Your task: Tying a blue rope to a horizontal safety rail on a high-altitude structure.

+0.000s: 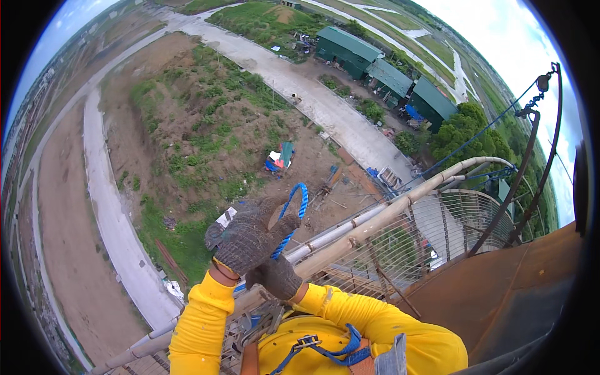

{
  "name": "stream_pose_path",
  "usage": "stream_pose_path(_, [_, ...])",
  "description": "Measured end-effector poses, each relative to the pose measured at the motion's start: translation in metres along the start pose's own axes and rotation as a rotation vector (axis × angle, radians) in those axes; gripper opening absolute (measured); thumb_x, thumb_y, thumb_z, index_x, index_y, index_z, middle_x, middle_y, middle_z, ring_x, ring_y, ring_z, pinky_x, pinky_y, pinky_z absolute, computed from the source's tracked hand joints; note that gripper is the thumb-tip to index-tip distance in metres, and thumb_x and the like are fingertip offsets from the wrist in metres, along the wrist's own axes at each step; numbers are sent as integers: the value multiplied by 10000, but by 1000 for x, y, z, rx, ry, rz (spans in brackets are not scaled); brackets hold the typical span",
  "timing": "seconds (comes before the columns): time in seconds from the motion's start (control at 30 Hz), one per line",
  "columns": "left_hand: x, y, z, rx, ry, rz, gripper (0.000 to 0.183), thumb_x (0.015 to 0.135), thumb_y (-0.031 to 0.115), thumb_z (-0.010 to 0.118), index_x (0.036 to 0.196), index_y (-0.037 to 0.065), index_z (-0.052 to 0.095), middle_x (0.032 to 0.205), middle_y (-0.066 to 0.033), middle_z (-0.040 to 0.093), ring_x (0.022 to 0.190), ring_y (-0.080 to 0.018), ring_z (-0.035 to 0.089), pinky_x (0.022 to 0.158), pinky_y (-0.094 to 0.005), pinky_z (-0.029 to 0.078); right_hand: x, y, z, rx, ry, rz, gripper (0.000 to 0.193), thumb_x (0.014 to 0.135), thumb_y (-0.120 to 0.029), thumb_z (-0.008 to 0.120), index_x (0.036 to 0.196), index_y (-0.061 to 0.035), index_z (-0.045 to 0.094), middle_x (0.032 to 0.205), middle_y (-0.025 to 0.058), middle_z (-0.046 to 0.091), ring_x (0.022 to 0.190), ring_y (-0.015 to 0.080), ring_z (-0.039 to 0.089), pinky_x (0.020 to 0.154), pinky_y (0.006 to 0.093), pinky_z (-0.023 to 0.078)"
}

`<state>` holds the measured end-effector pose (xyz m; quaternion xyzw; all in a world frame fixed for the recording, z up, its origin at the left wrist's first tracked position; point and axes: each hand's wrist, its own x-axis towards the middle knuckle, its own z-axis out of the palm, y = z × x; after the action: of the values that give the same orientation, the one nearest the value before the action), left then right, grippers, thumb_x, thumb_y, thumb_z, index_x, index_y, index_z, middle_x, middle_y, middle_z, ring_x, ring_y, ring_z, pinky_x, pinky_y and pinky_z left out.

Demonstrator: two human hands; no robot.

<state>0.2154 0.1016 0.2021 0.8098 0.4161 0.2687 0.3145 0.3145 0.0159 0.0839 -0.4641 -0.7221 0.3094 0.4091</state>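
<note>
My left hand (245,242), in a dark grey knit glove, is raised just past the railing (375,230) with its fingers closed around a blue rope (304,199). The rope bends in a small upright loop beside those fingers and runs down to my right hand (276,277). That hand, gloved alike, is lower and nearer my chest, closed on the same rope. Below the hands, more of the rope is mostly hidden by my gloves and yellow sleeves. Over my yellow shirt lies a blue harness strap (331,357) with a metal buckle.
I am high above the ground. A mesh guard (384,253) lines the railing, and a rusty metal surface (500,294) rises at right. Dark bars (524,169) there carry a pulley (543,82) with blue rope. Far below are a road (350,122) and green sheds (347,50).
</note>
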Motion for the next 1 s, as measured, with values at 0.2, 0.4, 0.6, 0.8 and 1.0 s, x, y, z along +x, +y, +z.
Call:
stream_pose_path(0.2, [-131,-108,59,-227,-409,-291,496,1031,416,533,1367,52,552,1146,-213,655,1089,-354,616,996,-422,457,74,11,-149,1308,224,688,339,1028,-398,568,870,-99,593,533,-37,343,465,140,387,533,361,440])
stream_pose_path(0.4, [-238,-203,71,16,-238,-526,361,1018,336,517,1184,28,606,1062,-196,666,975,-414,624,875,-459,492,73,158,-127,1467,658,805,334,1017,-402,566,854,-110,574,576,-16,417,511,183,437,664,424,503])
stream_pose_path(0.6, [-201,-118,69,-55,-39,-377,228,893,102,602,1109,76,667,1004,-127,684,886,-329,670,752,-433,535,16,149,-48,1850,310,866,242,967,-257,568,927,-27,635,890,113,659,864,306,643,1018,547,460])
stream_pose_path(0.8, [-89,15,33,-559,-69,-445,230,988,206,574,1098,33,678,896,-139,689,865,-313,678,775,-399,533,26,69,-74,1182,-258,960,336,1005,-258,524,1177,21,597,1167,166,647,1124,319,621,1068,501,476])
stream_pose_path(1.0, [-8,60,45,-780,113,-211,471,867,460,702,1067,42,618,958,-254,641,888,-403,666,751,-476,515,-85,-4,-102,641,-242,680,386,1057,-330,462,1264,-28,586,1269,161,622,1143,294,629,979,412,529])
